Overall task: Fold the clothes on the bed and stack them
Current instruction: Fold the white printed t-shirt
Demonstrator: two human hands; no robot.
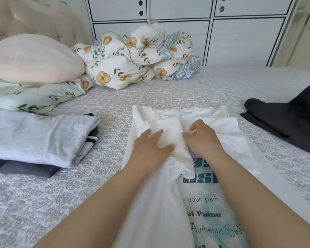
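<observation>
**A:** State the condition of each hand.

**B:** The left hand lies flat on the white T-shirt, fingers extended and slightly spread, pressing a folded-in sleeve panel. The right hand rests just beside it with fingers bent at the knuckles, their tips on the cloth along the panel's edge. Whether it pinches the fabric or only presses it cannot be told.

**A:** Position and form of the T-shirt?

**B:** It lies lengthwise on the bed, at the middle of the near edge, collar toward the far side. The fabric is thin, soft and lightly creased. Its left side is folded over the middle; a printed panel with blue-green lettering shows on the near right part.

**A:** Other garments?

**B:** Toward the left edge sits a folded stack: a light grey knit piece on top, dark and striped layers beneath, corners roughly square. At the right edge lies a dark grey garment, matte and flat.

**A:** Remaining items?

**B:** The bed cover is grey with a fine floral pattern. In the far left corner rests a round pale-pink cushion on a leaf-print pillow; a bunched floral duvet lies along the far edge, before white cabinets.
</observation>
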